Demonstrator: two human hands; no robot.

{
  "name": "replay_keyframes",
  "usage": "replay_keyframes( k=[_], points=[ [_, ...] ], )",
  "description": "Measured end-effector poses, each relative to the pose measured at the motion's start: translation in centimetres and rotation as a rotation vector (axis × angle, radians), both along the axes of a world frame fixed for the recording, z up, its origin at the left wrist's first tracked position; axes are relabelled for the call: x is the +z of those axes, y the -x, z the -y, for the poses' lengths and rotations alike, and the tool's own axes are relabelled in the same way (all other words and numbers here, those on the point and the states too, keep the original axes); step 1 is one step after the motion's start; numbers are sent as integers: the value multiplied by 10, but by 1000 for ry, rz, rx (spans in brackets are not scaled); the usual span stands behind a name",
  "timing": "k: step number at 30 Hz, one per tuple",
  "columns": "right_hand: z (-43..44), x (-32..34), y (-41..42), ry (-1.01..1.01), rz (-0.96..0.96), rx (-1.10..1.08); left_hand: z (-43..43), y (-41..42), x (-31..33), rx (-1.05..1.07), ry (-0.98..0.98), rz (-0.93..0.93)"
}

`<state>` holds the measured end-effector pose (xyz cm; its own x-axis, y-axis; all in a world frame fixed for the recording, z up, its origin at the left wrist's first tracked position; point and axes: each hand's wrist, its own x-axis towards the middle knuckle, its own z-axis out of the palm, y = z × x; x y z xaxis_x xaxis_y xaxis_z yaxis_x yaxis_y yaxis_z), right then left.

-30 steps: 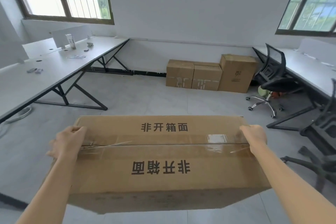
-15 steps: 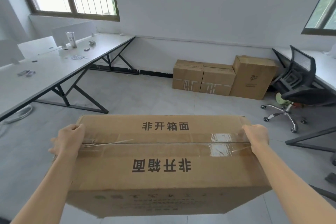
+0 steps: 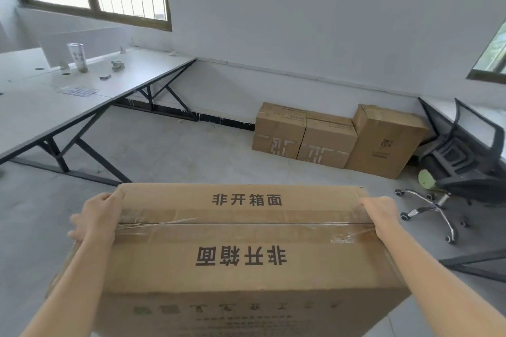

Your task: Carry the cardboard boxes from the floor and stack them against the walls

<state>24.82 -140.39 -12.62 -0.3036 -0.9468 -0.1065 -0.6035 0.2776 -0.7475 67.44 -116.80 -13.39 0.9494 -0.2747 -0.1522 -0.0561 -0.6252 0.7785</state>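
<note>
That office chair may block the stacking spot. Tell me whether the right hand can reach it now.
Probably not. The right hand grips the right end of the carried box, the left hand the other end, so neither is free. The office chair stands well beyond the box.

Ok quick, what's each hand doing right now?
Left hand: holding the left end of the big brown taped cardboard box.
Right hand: holding that box's right end.

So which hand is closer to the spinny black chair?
Right. The right hand grips the carried box at the end nearest the chair; the left hand grips the opposite end.
</note>
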Motion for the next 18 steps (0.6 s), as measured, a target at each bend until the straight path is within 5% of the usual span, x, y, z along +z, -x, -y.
replay_keyframes(
  k=[18],
  points=[
    [305, -36, -32, -62, 92, -112, 346, -34, 4, -53, 14, -40]
  ],
)
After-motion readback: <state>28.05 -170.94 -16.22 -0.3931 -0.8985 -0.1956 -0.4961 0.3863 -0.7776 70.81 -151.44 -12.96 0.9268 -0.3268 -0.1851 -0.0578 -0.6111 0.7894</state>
